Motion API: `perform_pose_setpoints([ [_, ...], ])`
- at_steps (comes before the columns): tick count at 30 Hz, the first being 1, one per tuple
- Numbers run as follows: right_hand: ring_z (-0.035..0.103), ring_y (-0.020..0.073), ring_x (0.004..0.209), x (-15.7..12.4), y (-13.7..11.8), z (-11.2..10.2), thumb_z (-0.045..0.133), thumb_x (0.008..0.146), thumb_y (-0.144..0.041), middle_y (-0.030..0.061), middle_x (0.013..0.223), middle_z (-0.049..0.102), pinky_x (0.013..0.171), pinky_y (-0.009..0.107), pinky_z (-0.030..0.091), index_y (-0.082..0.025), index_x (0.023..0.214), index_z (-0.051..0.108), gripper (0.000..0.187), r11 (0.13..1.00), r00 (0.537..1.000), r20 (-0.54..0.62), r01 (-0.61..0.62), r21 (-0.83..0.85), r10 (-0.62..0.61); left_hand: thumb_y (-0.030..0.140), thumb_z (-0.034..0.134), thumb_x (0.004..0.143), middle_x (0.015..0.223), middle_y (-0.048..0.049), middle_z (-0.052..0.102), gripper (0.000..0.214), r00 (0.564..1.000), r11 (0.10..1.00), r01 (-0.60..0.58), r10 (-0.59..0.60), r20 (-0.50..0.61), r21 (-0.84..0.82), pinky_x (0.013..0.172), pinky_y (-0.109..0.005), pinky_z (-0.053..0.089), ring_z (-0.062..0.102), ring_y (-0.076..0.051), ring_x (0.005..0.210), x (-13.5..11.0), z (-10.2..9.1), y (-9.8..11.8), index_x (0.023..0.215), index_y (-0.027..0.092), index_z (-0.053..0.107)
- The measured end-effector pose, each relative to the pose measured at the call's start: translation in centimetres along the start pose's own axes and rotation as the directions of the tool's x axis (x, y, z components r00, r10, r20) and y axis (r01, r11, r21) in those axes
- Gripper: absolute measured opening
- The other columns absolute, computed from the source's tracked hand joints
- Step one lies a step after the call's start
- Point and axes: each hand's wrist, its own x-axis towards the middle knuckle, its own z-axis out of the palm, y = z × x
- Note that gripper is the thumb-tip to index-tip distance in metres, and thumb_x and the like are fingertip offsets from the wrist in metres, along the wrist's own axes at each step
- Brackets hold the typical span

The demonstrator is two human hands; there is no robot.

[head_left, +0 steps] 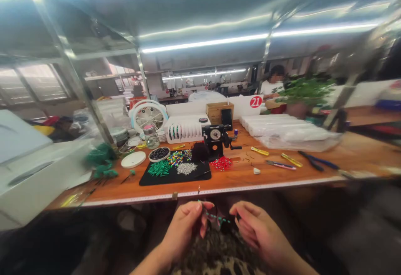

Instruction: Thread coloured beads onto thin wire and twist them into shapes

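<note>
Just in front of the table edge, my left hand [184,221] pinches a dark cord strung with green beads [216,217] between thumb and fingers. A thin tip sticks up above that thumb. The strand hangs across the gap toward my right hand [258,227], whose thumb and fingers are pressed together beside its far end. What the right fingers hold is too small to make out. Beyond my hands a black mat [175,180] carries green tube beads [159,168], silvery white beads [187,168] and multicoloured beads [175,158]. Red beads [222,163] lie at its right.
Behind the mat stands a black hand-cranked counter [215,136]. A dish of black beads [159,154] is at left, near a fan [149,118]. Yellow-handled tools [260,151] and pliers [319,161] lie at right. A person [272,87] sits farther back.
</note>
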Motion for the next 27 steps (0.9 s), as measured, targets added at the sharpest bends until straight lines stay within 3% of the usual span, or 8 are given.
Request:
perform_pose_setpoints([
  [3, 0.05, 0.0077, 0.056, 0.1, -0.5, 0.8, 0.068, 0.076, -0.042, -0.0003, 0.062, 0.058, 0.054, 0.018, 0.039, -0.013, 0.081, 0.068, 0.03, 0.947, 0.995, 0.103, 0.023, -0.319, 0.01, 0.041, 0.066, 0.075, 0.047, -0.0005, 0.051, 0.032, 0.999, 0.989, -0.021, 0.025, -0.025, 0.146, 0.046, -0.021, 0.03, 0.042, -0.008, 0.044, -0.3, 0.4, -0.3, 0.07, 0.01, 0.069],
  [5, 0.056, 0.0144, 0.073, 0.3, -0.6, 1.3, 0.07, 0.074, -0.04, 0.0034, 0.075, 0.066, 0.07, 0.024, 0.043, -0.013, 0.08, 0.07, 0.027, 0.902, 0.978, 0.206, 0.066, -0.426, 0.025, 0.041, 0.069, 0.072, 0.046, 0.001, 0.05, 0.031, 0.998, 0.994, 0.013, -0.007, -0.059, 0.11, 0.045, -0.022, 0.028, 0.04, -0.008, 0.043, -0.4, 0.6, -0.5, 0.079, 0.011, 0.071],
  [10, 0.054, 0.0131, 0.063, 0.7, 0.2, 1.5, 0.067, 0.073, -0.042, 0.0033, 0.071, 0.067, 0.064, 0.025, 0.039, -0.013, 0.077, 0.072, 0.029, 0.902, 0.983, 0.171, 0.013, -0.432, 0.067, 0.041, 0.072, 0.067, 0.055, 0.0008, 0.054, 0.035, 0.988, 0.998, 0.053, -0.047, -0.15, 0.033, 0.04, -0.021, 0.021, 0.037, -0.006, 0.04, -0.4, 0.8, -0.7, 0.085, 0.011, 0.071],
  [13, 0.051, 0.0114, 0.059, 0.7, 0.7, 1.4, 0.069, 0.071, -0.042, 0.0025, 0.068, 0.065, 0.061, 0.024, 0.037, -0.012, 0.077, 0.072, 0.03, 0.919, 0.982, 0.157, -0.03, -0.392, 0.1, 0.045, 0.071, 0.066, 0.054, 0.0012, 0.053, 0.036, 0.98, 0.998, 0.02, -0.008, -0.197, 0.061, 0.04, -0.02, 0.021, 0.037, -0.005, 0.04, -0.3, 0.7, -0.9, 0.079, 0.011, 0.071],
  [17, 0.045, 0.01, 0.057, 0.7, 0.6, 1.4, 0.07, 0.068, -0.04, 0.0004, 0.06, 0.061, 0.059, 0.023, 0.033, -0.011, 0.073, 0.071, 0.029, 0.879, 0.985, 0.116, -0.06, -0.473, 0.129, 0.047, 0.071, 0.066, 0.055, 0.0007, 0.052, 0.037, 0.973, 0.991, -0.026, 0.056, -0.224, 0.133, 0.043, -0.02, 0.026, 0.04, -0.007, 0.045, -0.5, 0.5, -1.2, 0.077, 0.012, 0.072],
  [27, 0.034, 0.0082, 0.051, 0.8, 1.1, 1.0, 0.068, 0.067, -0.038, -0.0039, 0.049, 0.046, 0.051, 0.022, 0.024, -0.012, 0.064, 0.067, 0.027, 0.828, 0.986, 0.095, -0.062, -0.557, 0.137, 0.049, 0.065, 0.073, 0.053, 0.0003, 0.052, 0.035, 0.969, 0.937, -0.114, 0.178, -0.17, 0.331, 0.05, -0.022, 0.034, 0.045, -0.01, 0.049, -0.8, 0.2, -1.2, 0.075, 0.015, 0.071],
])
